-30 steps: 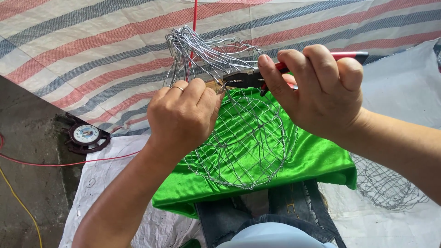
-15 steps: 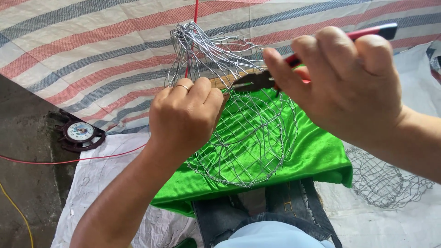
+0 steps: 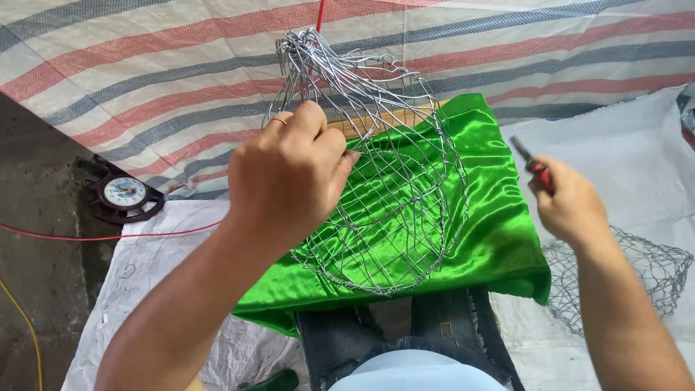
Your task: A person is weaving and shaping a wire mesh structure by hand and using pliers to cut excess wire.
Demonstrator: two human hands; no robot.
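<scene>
The wire basket (image 3: pixel 384 210) looks largely woven, its wire ends bunched unfinished at the top; left hand (image 3: pixel 289 177) fingers grip its mesh over the green cloth (image 3: pixel 499 217); right hand (image 3: pixel 568 206) clasps red-handled pliers (image 3: pixel 534 168) aside.

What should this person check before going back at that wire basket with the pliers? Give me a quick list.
1. Left hand grips the wire basket: ok.
2. Right hand holds the red-handled pliers: ok.
3. Pliers clear of the mesh: ok, they are off to the side.
4. Green cloth covers the lap under the basket: ok.
5. Loose wire ends near the fingers: cannot tell.
6. Pliers' jaws open: cannot tell.
</scene>
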